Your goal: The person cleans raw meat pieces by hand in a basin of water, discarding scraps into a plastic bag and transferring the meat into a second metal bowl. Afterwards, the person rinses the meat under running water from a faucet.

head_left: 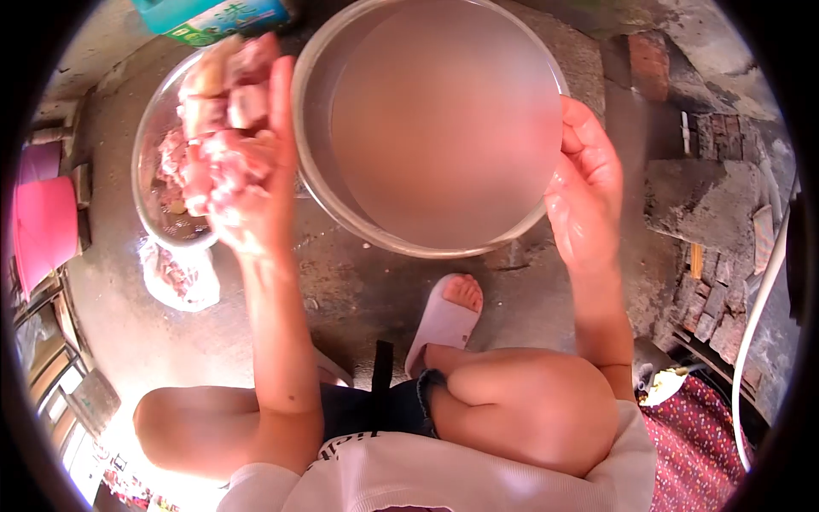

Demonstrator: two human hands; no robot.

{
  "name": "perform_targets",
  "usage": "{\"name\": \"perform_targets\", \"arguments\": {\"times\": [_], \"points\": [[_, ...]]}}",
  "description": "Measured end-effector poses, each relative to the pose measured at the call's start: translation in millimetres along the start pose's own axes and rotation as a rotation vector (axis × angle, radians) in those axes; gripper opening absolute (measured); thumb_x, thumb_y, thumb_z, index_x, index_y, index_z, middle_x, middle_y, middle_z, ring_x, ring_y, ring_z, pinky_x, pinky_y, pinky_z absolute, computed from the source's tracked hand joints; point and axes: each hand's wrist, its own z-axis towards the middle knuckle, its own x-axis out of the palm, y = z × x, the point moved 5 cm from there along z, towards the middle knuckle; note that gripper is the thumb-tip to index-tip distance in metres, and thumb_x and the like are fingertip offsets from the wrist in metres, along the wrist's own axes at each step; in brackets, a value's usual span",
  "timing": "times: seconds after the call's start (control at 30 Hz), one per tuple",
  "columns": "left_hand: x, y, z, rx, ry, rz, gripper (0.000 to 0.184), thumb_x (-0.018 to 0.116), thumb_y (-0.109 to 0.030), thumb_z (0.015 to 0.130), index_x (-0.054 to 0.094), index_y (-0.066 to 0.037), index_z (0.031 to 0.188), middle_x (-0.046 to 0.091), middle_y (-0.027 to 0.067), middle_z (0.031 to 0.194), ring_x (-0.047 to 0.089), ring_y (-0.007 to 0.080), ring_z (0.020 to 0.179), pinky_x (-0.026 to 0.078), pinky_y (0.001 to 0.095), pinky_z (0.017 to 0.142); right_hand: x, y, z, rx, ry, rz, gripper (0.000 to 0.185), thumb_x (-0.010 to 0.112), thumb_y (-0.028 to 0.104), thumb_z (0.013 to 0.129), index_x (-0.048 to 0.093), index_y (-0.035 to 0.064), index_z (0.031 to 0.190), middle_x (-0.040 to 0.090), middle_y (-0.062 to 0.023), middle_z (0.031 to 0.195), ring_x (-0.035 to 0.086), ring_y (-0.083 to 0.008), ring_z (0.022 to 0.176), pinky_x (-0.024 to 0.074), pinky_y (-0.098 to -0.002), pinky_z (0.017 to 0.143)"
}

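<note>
My left hand (269, 218) is turned palm up and cradles a heap of raw meat pieces (229, 162), pink with pale parts, slightly blurred. Below it stands a smaller metal bowl (143, 192) with more raw meat (169, 158), partly hidden by the hand. To the right is a large metal basin (401, 247) filled with cloudy, pinkish-grey water (444, 128). At the basin's right rim is my right hand (589, 192), wet, its fingers curled on the edge and the thumb near it.
A crumpled clear plastic bag (179, 275) lies below the small bowl. Behind stands a teal bottle (217, 15). Pink tubs (47, 226) are at far left. Bricks (717, 299) and a white hose (755, 333) are at right. My slippered foot (448, 320) rests before the basin.
</note>
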Motion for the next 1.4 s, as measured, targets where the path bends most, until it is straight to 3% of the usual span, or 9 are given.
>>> {"name": "perform_targets", "arguments": {"times": [0.23, 0.37, 0.57, 0.7, 0.8, 0.83, 0.97, 1.2, 1.4], "points": [[24.8, -86.1, -44.7, 0.561, -0.323, -0.090, 0.038, 0.047, -0.038, 0.076, 0.047, -0.008, 0.100, -0.001, 0.0154, 0.142, -0.004, 0.0366, 0.130, 0.006, 0.0615, 0.100, 11.8, -8.9, 4.8, -0.036, 0.095, -0.104, 0.031, 0.051, 0.001, 0.082, 0.044, 0.0006, 0.113, 0.057, -0.0156, 0.105, 0.055, -0.0127, 0.090, 0.0438, -0.0230, 0.079], [41.3, -86.6, -48.7, 0.574, -0.227, -0.039, 0.084, 0.052, -0.049, 0.077, 0.004, -0.014, 0.137, 0.003, 0.0142, 0.142, 0.002, 0.0355, 0.130, 0.012, 0.0583, 0.101, 14.2, -9.8, 2.4, 0.014, 0.100, -0.109, 0.034, 0.050, 0.000, 0.082, 0.043, -0.0002, 0.115, 0.057, -0.0157, 0.105, 0.055, -0.0125, 0.090, 0.0441, -0.0232, 0.079], [42.7, -80.7, -43.1, 0.647, -0.305, -0.220, 0.072, 0.052, -0.042, 0.080, 0.018, -0.009, 0.134, 0.025, 0.0194, 0.135, 0.034, 0.0327, 0.120, 0.041, 0.0507, 0.089, 17.5, -7.5, 0.8, 0.050, 0.132, -0.148, 0.037, 0.050, -0.002, 0.082, 0.041, -0.0006, 0.118, 0.057, -0.0153, 0.105, 0.055, -0.0120, 0.089, 0.0448, -0.0233, 0.077], [31.2, -95.5, -30.1, 0.363, -0.325, 0.054, 0.024, 0.048, -0.019, 0.081, 0.054, 0.001, 0.094, 0.057, 0.0034, 0.064, 0.052, 0.0073, 0.048, 0.040, 0.0152, 0.039, 18.9, -5.7, 0.2, 0.045, 0.152, -0.169, 0.037, 0.049, -0.003, 0.082, 0.041, -0.0009, 0.118, 0.058, -0.0148, 0.105, 0.055, -0.0119, 0.089, 0.0446, -0.0230, 0.077], [45.4, -139.4, -19.6, 0.310, 0.016, 1.135, 0.026, 0.049, -0.021, 0.080, 0.054, 0.000, 0.094, 0.056, 0.0039, 0.072, 0.053, 0.0062, 0.054, 0.037, 0.0127, 0.041, 21.8, -2.6, -0.7, 0.017, 0.141, -0.172, 0.035, 0.049, -0.004, 0.082, 0.041, -0.0011, 0.116, 0.057, -0.0149, 0.105, 0.055, -0.0123, 0.090, 0.0441, -0.0233, 0.078], [49.3, -165.1, -25.2, 0.768, -0.577, 1.583, 0.040, 0.048, -0.031, 0.082, 0.052, -0.004, 0.111, 0.058, 0.0037, 0.079, 0.056, 0.0130, 0.065, 0.045, 0.0274, 0.052, 22.0, -1.7, -1.3, 0.002, 0.132, -0.171, 0.035, 0.049, -0.004, 0.082, 0.040, -0.0011, 0.115, 0.057, -0.0149, 0.106, 0.055, -0.0125, 0.090, 0.0439, -0.0234, 0.079], [60.4, -95.4, -20.3, 0.923, -0.836, 2.888, 0.038, 0.053, -0.038, 0.079, 0.059, -0.005, 0.098, 0.057, 0.0088, 0.096, 0.048, 0.0226, 0.103, 0.034, 0.0387, 0.090, 18.4, -2.4, -1.7, -0.097, 0.171, -0.189, 0.035, 0.048, -0.001, 0.082, 0.037, -0.0013, 0.116, 0.054, -0.0200, 0.110, 0.054, -0.0155, 0.094, 0.0419, -0.0257, 0.083], [36.2, 116.7, -5.2, 0.257, 0.643, 2.353, 0.020, 0.063, 0.002, 0.069, 0.059, -0.003, 0.088, 0.058, 0.0034, 0.080, 0.050, 0.0102, 0.067, 0.041, 0.0215, 0.062, 19.5, 6.6, 1.6, -0.226, 0.092, -0.184, 0.039, 0.043, -0.007, 0.082, 0.032, -0.0017, 0.120, 0.052, -0.0206, 0.113, 0.052, -0.0168, 0.098, 0.0406, -0.0267, 0.085], [22.5, 130.9, 2.1, 0.310, 0.578, 2.325, 0.016, 0.062, 0.004, 0.066, 0.057, -0.003, 0.079, 0.057, 0.0034, 0.074, 0.050, 0.0118, 0.063, 0.042, 0.0227, 0.059, 11.4, 12.7, -0.3, -0.264, 0.065, -0.390, 0.046, 0.042, -0.010, 0.081, 0.027, -0.0024, 0.124, 0.051, -0.0203, 0.112, 0.052, -0.0167, 0.098, 0.0403, -0.0259, 0.085]]}}
